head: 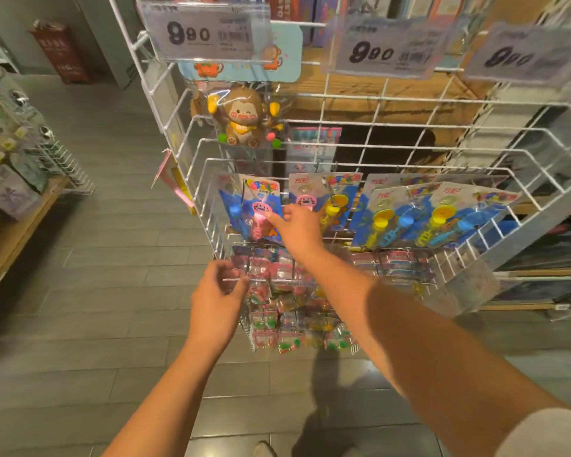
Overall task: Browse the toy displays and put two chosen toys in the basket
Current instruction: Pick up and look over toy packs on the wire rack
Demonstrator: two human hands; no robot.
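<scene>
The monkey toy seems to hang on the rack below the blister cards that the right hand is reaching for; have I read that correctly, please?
Not quite: in the head view the monkey toy hangs on the rack above the blister cards, not below; the right hand does reach for those.

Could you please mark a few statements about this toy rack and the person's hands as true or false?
1. The right hand reaches into the wire basket toward a carded toy with a pink piece. True.
2. The left hand grips the monkey toy. False: the monkey toy hangs in its bag higher on the rack, and the left hand is near the small packets below the basket.
3. The price tags at the top read 9.90. True.
4. The carded toys in the wire basket are all pink. False: several show yellow and blue pieces.
5. A toy already lies on the floor. False: none is seen on the grey floor.
</scene>
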